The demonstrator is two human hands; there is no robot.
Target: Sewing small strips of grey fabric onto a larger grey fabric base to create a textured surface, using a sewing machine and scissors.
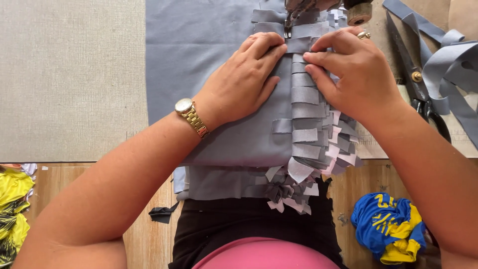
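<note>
While sewing machine foot [288, 25] sits top centre of head view, left hand [246, 74] lies flat, fingers together, pressing grey fabric [199, 50] at frame centre. Right hand [353, 74] pinches grey strip [303, 67] of stacked row between thumb and fingers. Scissors [418, 79] lie at right edge; blue-yellow garment [388, 226] lower right.

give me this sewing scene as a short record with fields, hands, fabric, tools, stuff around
left hand: left hand, gold wristwatch, flat on grey fabric
right hand: right hand, ring, fingertips pressing grey fabric strips
machine: sewing machine presser foot at the top strip
tools: large scissors on the right
nearby: loose grey strips at right; blue and yellow garment on floor; yellow garment at left
surface: beige table
</note>
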